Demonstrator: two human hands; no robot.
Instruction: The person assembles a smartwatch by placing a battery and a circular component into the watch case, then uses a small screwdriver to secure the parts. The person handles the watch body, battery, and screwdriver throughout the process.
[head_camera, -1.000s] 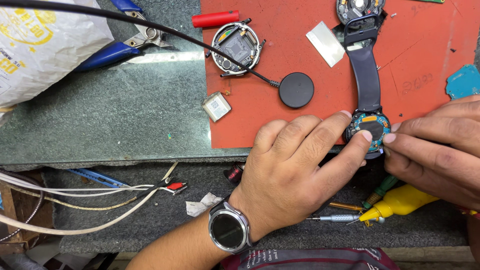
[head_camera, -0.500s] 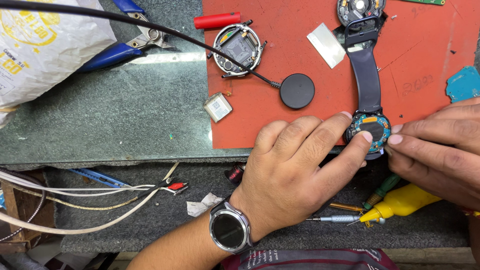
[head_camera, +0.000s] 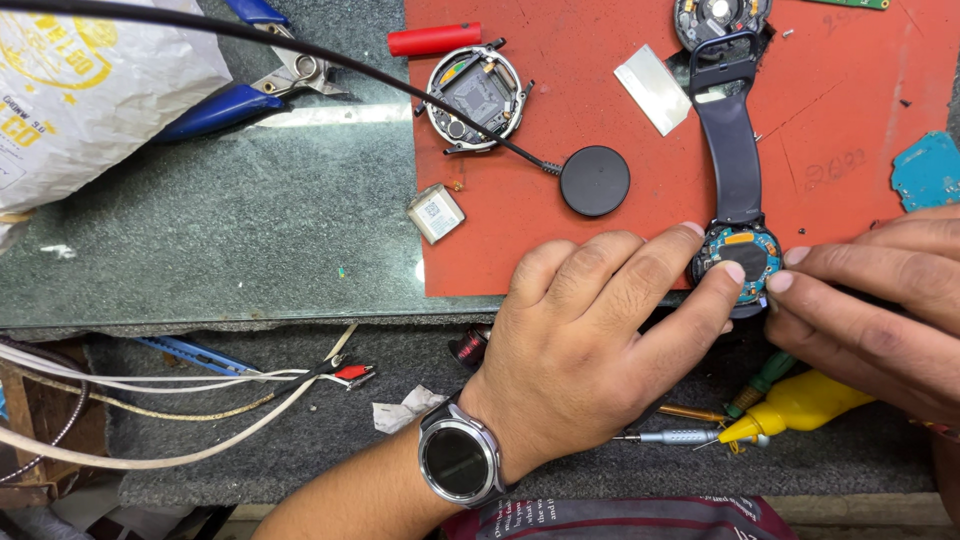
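Bag (head_camera: 90, 90): white, printed, at the far left on the glass top (head_camera: 200, 230); clear of your work.
Pliers (head_camera: 230, 95): blue handles, just right of the bag, well apart from both hands.
Cable (head_camera: 300, 55): black, runs from the left across to the puck (head_camera: 594, 181) on the red mat (head_camera: 560, 250). A snag on it could, in my judgement, drag the puck toward the open watch.
Loose parts: a small silver cell (head_camera: 436, 212) sits at the mat's left edge; an open case (head_camera: 475, 97) lies above it, with a red cylinder (head_camera: 433, 39) beyond. A sweep of your forearm could knock the cell off the mat.
Left hand (head_camera: 590, 350): palm down, fingers spread. Forefinger and thumb tips press the left rim of the watch (head_camera: 738, 262); the hand pins it and closes on nothing.
Watch: opened, board exposed, at the mat's near edge, strap (head_camera: 730, 150) running away from you. It lies between your two hands, under the fingertips, not inside either palm.
Right hand (head_camera: 880, 310): fingers extended, tips touching the watch's right rim. I cannot tell whether it holds a tool.
Risk, board: bare fingertips rest on exposed parts; pressure or slip could likely bend a connector.
Risk, edge: the watch sits close to the mat's edge; a hard push could slide it off.
Tools below: a yellow bottle (head_camera: 800, 405) and a screwdriver (head_camera: 670, 436) lie near your wrists, not touched.
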